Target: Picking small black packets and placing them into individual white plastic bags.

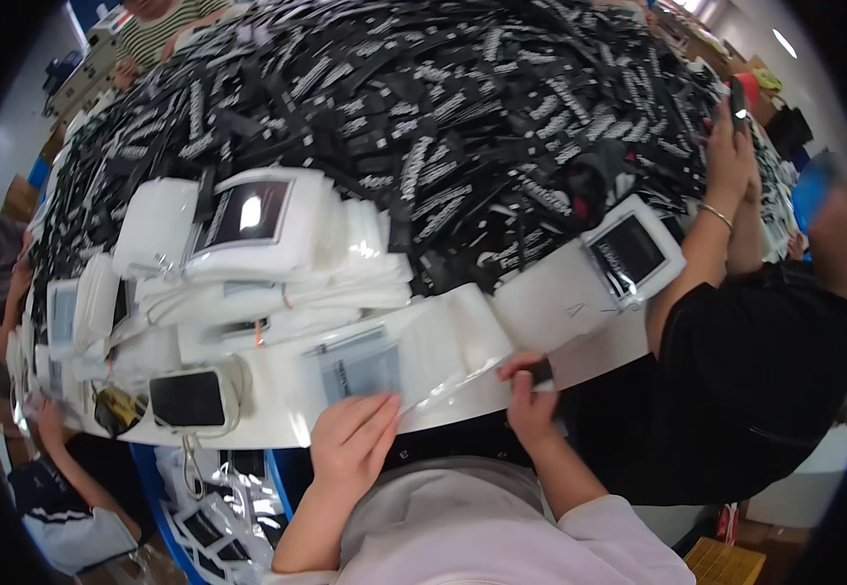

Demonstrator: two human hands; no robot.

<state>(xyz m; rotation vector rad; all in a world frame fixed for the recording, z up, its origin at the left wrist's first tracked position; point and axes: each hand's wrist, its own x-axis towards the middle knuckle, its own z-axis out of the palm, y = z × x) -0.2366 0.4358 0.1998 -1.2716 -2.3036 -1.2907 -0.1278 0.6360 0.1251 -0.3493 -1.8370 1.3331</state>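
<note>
My left hand [356,441] is at the near edge of the white table, fingers together on the lower edge of a clear plastic bag [356,365]. That bag has a dark printed panel, blurred, and lies at the left end of a stack of white bags [460,336]. To the right, my right hand [532,409] pinches a small black piece [542,371], perhaps a folded strap, between thumb and fingers. It is just off the stack's near right corner. Beyond both hands spreads a large heap of black straps [365,117] with white lettering.
Piled bundles of white bags [263,285] stand at left. In front lies a phone [188,399] with a cable. Another bag stack [628,252] is at right, beside a co-worker in black [760,380]. A blue bin [154,504] of filled bags sits below the table edge.
</note>
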